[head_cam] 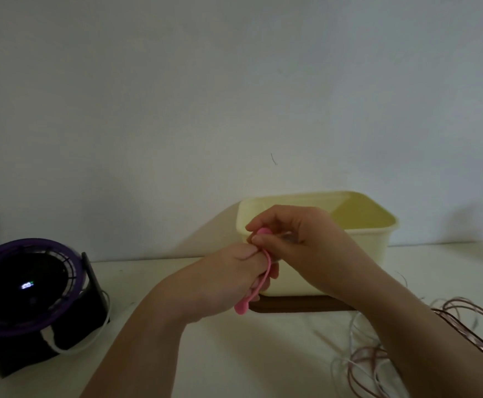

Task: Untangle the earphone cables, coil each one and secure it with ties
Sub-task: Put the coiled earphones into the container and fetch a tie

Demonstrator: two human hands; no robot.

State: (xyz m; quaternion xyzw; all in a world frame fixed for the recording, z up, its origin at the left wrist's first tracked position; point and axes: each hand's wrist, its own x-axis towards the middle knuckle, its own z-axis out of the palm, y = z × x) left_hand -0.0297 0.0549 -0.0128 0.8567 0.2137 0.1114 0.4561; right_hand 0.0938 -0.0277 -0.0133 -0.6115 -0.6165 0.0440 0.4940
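Both hands meet above the table in front of a cream box. My right hand (294,234) pinches the upper end of a pink silicone tie (264,278) between thumb and fingers. My left hand (223,278) is curled below it, and the tie runs down over its fingers, its rounded lower end hanging at the palm. Whatever the left hand holds inside its fist is hidden. A tangle of pinkish and white earphone cables (452,326) lies on the table at the right, partly behind my right forearm.
The cream plastic box (372,242) stands open on a dark brown lid or tray (297,307) against the wall. A purple-and-black desk fan (30,294) with a white cord sits at the left. White tabletop (234,354) spreads below the hands.
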